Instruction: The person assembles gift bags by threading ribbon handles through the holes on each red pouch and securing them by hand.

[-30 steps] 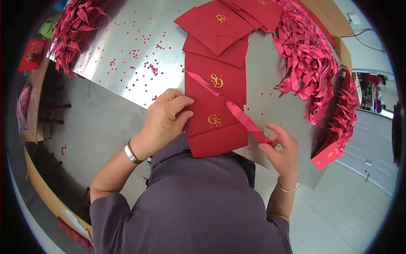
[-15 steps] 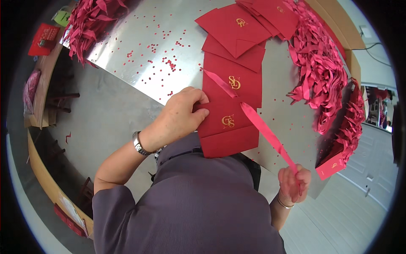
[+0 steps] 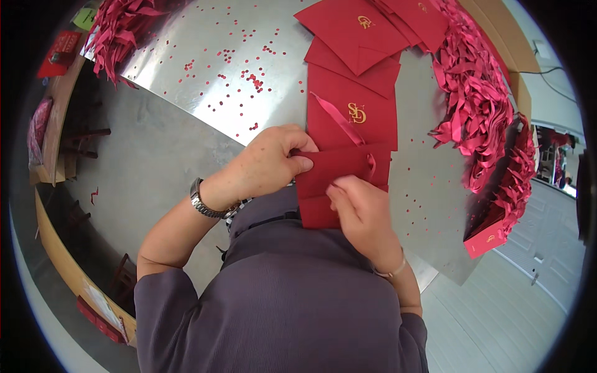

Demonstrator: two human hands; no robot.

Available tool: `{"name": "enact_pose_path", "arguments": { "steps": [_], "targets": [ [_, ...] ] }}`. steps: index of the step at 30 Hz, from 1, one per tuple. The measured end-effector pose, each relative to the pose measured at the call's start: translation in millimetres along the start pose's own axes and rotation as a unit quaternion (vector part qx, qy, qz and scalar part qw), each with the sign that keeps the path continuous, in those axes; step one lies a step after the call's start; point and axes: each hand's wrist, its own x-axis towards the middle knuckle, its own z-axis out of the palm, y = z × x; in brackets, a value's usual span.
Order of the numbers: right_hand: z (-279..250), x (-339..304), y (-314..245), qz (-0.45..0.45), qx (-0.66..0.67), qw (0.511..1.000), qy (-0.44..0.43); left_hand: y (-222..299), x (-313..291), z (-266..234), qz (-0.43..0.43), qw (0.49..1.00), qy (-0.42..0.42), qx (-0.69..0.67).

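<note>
A flat red paper bag (image 3: 339, 166) lies at the table's near edge, overlapping another red paper bag (image 3: 333, 130) with a gold emblem. My left hand (image 3: 267, 163) pinches its left edge between thumb and fingers. A pink-red ribbon (image 3: 339, 118) lies slantwise over the farther bag and reaches the near bag's upper edge. A short curled length of ribbon (image 3: 372, 165) shows on the near bag, beside my right hand (image 3: 367, 214). That hand is closed and slightly blurred above the bag, its fingers hiding the ribbon's end and the near bag's emblem.
More red bags (image 3: 354, 34) fan out at the far side. A heap of ribbons (image 3: 469, 105) lies to the right, another ribbon heap (image 3: 118, 37) at the far left corner. Red paper dots (image 3: 255, 81) are scattered on the metal table (image 3: 180, 74). A ribboned bag stack (image 3: 485, 242) stands at right.
My right hand has come from the lower right in over the near bag, and the long stretched ribbon is now a short curl. My left hand keeps its pinch.
</note>
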Motion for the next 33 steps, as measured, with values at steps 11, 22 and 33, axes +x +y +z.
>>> {"name": "enact_pose_path", "arguments": {
  "steps": [11,22,33],
  "targets": [
    [20,26,6,0.03,-0.06,0.998,0.017,-12,-5,4,0.031,0.998,0.043,-0.024],
    [0,55,-5,0.038,-0.18,0.976,-0.118,-18,-4,14,0.115,0.988,0.098,0.019],
    [3,69,-6,-0.013,-0.267,0.949,-0.169,-17,-6,19,0.154,0.975,0.134,0.09]
  ]
}}
